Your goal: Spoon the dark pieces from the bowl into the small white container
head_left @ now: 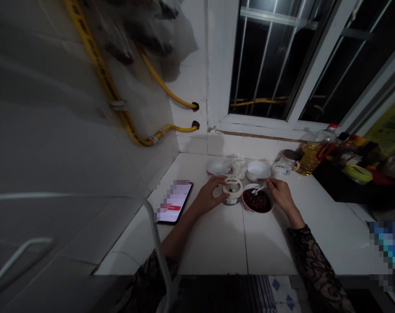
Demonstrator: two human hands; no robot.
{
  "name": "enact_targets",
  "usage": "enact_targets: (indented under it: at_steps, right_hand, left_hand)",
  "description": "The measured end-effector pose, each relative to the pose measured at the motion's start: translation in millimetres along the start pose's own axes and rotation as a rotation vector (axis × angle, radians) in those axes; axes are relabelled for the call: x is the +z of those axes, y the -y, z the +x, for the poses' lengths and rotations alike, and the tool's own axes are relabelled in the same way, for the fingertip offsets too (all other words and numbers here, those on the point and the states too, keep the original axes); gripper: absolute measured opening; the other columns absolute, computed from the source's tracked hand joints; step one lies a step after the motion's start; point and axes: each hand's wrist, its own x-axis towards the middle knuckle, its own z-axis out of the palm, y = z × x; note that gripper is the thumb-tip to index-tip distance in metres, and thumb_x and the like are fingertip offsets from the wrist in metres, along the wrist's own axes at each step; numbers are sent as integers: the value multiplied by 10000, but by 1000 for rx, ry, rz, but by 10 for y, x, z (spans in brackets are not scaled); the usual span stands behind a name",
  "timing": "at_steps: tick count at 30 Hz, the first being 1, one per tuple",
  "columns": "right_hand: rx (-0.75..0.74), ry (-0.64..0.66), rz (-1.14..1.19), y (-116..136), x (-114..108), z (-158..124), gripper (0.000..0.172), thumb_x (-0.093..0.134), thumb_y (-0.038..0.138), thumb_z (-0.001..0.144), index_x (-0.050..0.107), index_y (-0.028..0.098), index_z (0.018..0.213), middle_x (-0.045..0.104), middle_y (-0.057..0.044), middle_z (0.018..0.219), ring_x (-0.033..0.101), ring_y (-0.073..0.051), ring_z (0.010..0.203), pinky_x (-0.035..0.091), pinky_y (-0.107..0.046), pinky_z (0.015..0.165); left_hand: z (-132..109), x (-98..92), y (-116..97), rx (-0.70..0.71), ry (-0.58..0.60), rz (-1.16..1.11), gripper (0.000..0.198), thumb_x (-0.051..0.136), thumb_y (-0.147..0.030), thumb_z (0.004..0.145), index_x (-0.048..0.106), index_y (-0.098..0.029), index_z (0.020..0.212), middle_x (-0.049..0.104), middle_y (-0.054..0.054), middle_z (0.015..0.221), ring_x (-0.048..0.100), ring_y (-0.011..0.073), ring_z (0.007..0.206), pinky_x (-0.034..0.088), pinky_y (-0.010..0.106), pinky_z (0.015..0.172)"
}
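My left hand (pixel 208 196) curls around a small round white-rimmed container (pixel 232 191) on the white counter. To its right stands a bowl (pixel 257 201) filled with dark reddish bits. A small white spoon (pixel 259 189) is pinched in my right hand (pixel 281 193), its tip over the bowl's rim. Behind these sit a shallow white dish (pixel 217 167), a small white jar (pixel 239 167) and an empty white bowl (pixel 258 171).
A lit phone (pixel 175 202) lies on the counter at the left. An oil bottle (pixel 311 154), a lidded jar (pixel 290 159) and cluttered items stand at the right. Yellow gas hoses (pixel 102 71) run along the left wall. A barred window (pixel 282 56) is behind.
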Motion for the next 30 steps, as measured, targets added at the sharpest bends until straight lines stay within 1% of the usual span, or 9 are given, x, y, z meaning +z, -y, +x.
enact_targets:
  at_steps: [3, 6, 9, 13, 15, 19, 22, 25, 30]
  right_hand:
    - [72, -66, 100, -84, -44, 24, 382, 432, 484, 827, 564, 220, 584, 591, -34, 543, 554, -195, 602, 356, -280, 555]
    - [112, -84, 139, -155, -70, 49, 390, 443, 504, 800, 511, 224, 537, 541, -22, 504, 521, -183, 563, 342, -282, 537]
    - [81, -62, 103, -136, -42, 48, 394, 446, 508, 805, 564, 217, 567, 558, -24, 511, 527, -192, 573, 344, -285, 543]
    - [13, 23, 40, -55, 21, 19, 395, 436, 489, 830, 686, 217, 693, 630, -35, 574, 566, -210, 619, 372, -292, 585]
    - [18, 39, 45, -54, 36, 14, 407, 425, 486, 837, 698, 214, 708, 648, -41, 599, 579, -213, 636, 377, -290, 590]
    - [72, 25, 59, -121, 43, 28, 410, 416, 488, 828, 643, 215, 624, 620, -40, 567, 562, -206, 620, 357, -281, 566]
    - [97, 36, 53, -148, 50, 35, 381, 432, 483, 807, 635, 222, 618, 619, -39, 570, 551, -207, 627, 357, -287, 585]
    - [115, 31, 106, -144, 50, 34, 375, 432, 497, 785, 609, 225, 597, 613, -37, 568, 540, -203, 623, 349, -287, 579]
    - [172, -14, 262, -177, 42, 60, 376, 476, 543, 704, 494, 228, 498, 507, 4, 479, 433, -145, 522, 313, -278, 535]
  left_hand:
    - [1, -1, -5, 1, 0, -3, 236, 722, -301, 830, 622, -224, 1029, 668, 105, 1200, 642, 253, 1151, 533, 434, 980]
    - [0, -3, 1, -8, 0, -2, 239, 724, -295, 828, 621, -224, 1032, 668, 108, 1205, 638, 257, 1159, 528, 434, 981]
    - [-1, -3, 12, -10, 6, 0, 247, 721, -305, 832, 620, -224, 1042, 665, 107, 1213, 639, 256, 1156, 532, 433, 970]
    - [-4, 3, 21, -9, 5, 4, 243, 728, -299, 827, 624, -229, 1035, 665, 108, 1209, 641, 257, 1149, 534, 438, 969]
    - [-5, 5, 19, -12, -3, 4, 248, 730, -306, 827, 624, -229, 1037, 663, 108, 1209, 640, 256, 1150, 536, 437, 968]
    - [-4, 2, 12, -15, 9, 0, 244, 721, -315, 833, 624, -229, 1039, 662, 102, 1210, 638, 253, 1154, 538, 426, 961]
    - [-1, -5, 8, -6, 1, -2, 239, 720, -312, 832, 625, -226, 1034, 664, 106, 1203, 641, 258, 1147, 535, 430, 959]
    - [1, -11, 3, -2, 3, -1, 235, 723, -305, 829, 630, -226, 1030, 665, 108, 1206, 647, 260, 1138, 531, 438, 969]
    - [-3, -10, 5, -11, 8, 10, 238, 728, -304, 828, 630, -226, 1031, 667, 104, 1203, 646, 255, 1139, 539, 428, 969]
